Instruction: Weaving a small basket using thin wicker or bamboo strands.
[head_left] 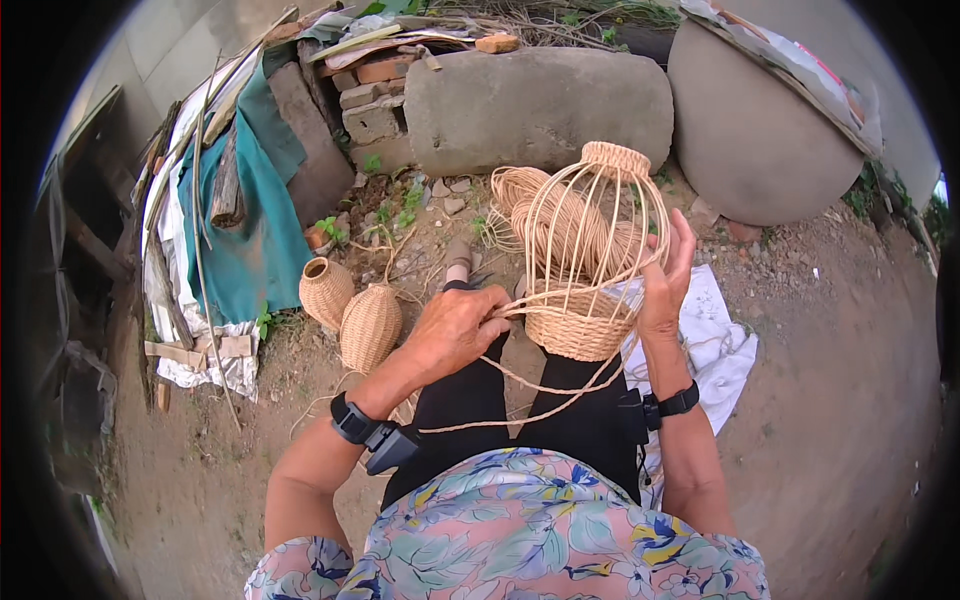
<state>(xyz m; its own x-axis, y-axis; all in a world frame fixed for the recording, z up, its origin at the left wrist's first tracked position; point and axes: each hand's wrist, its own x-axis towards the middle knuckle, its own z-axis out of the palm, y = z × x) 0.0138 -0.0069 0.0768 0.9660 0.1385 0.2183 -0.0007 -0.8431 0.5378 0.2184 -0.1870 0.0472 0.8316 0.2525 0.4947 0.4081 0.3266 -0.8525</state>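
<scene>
Your left hand (455, 325) is closed around a thin rattan strand (545, 388) where it meets the woven lower band of the half-woven basket (585, 270), which rests on your lap with its bare ribs rising to a small woven collar. Your right hand (665, 275) lies open, fingers spread against the basket's right side, steadying it. Two finished wicker vases (350, 310) stand on the ground to your left, near a teal cloth (245, 230).

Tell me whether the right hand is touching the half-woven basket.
Touching. The head view shows the right hand pressed flat against the side of the half-woven basket, its fingers lying on the upright ribs with no gap.
</scene>
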